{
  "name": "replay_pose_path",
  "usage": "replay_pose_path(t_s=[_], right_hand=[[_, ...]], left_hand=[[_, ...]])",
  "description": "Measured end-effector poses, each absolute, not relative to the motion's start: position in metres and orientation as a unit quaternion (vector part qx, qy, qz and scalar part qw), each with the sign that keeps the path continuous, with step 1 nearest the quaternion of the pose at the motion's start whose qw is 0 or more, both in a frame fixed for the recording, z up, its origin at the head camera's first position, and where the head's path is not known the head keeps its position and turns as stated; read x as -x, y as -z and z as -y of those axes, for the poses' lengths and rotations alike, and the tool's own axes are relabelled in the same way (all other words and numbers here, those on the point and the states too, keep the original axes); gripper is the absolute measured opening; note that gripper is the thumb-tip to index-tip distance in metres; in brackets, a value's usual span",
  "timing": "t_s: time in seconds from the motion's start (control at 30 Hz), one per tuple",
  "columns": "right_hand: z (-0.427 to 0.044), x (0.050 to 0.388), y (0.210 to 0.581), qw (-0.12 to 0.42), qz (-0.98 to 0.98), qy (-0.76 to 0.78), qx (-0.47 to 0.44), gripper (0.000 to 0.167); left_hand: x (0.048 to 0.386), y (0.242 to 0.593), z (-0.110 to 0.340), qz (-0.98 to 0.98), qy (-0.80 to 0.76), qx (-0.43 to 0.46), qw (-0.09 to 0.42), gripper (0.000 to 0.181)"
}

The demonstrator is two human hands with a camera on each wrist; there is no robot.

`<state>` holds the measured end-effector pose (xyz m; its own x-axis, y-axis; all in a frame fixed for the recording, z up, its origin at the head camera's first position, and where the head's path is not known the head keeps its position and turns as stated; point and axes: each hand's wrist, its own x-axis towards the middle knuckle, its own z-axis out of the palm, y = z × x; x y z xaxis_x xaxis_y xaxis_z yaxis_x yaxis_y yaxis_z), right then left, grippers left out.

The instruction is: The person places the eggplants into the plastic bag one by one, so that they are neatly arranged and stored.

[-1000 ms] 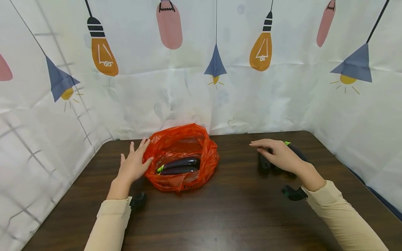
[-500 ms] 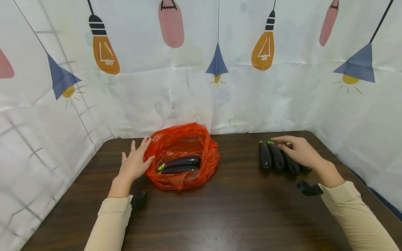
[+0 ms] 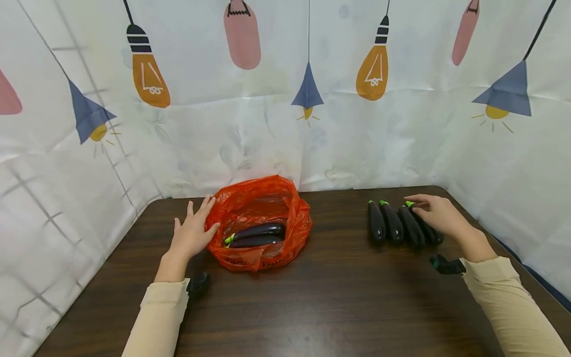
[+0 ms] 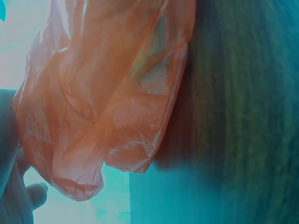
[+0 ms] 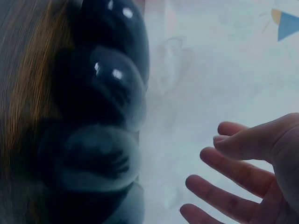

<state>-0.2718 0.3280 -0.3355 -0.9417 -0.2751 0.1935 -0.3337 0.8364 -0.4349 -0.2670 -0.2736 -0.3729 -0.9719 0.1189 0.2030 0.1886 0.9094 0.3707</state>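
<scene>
Long, plain beige sleeves (image 3: 157,313), lightly creased, and dark, curved wrist devices (image 3: 447,266).

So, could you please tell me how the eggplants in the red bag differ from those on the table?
Two bagged eggplants are visible, against four table eggplants. The bagged eggplants lie crosswise, stems to the left; the table eggplants lie lengthwise, stems at the far end. Both groups are dark and glossy, some with green stems.

Dark wood-grain table (image 3: 303,307) with 1 red plastic bag (image 3: 300,218) and 4 eggplants (image 3: 410,227) side by side
</scene>
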Motion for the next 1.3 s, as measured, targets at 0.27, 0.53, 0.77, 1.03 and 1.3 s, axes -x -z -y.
replay_pose_path(t_s=[0.27, 0.53, 0.77, 1.03, 1.3], right_hand=[[-0.346, 0.278, 0.342, 0.051, 0.963, -0.226, -0.136, 0.039], [-0.359, 0.282, 0.352, 0.012, 0.969, -0.236, -0.074, 0.045], [-0.366, 0.287, 0.352, -0.003, 0.974, -0.216, -0.067, 0.045], [-0.368, 0.288, 0.354, -0.025, 0.974, -0.214, -0.066, 0.050], [-0.370, 0.291, 0.356, -0.028, 0.974, -0.214, -0.064, 0.052]], left_hand=[[0.268, 0.376, 0.271, 0.972, 0.201, 0.085, 0.086, 0.076], [0.267, 0.376, 0.272, 0.972, 0.201, 0.084, 0.087, 0.076], [0.267, 0.376, 0.273, 0.972, 0.202, 0.082, 0.085, 0.076], [0.267, 0.376, 0.273, 0.972, 0.203, 0.080, 0.082, 0.076], [0.267, 0.376, 0.273, 0.972, 0.204, 0.081, 0.082, 0.076]])
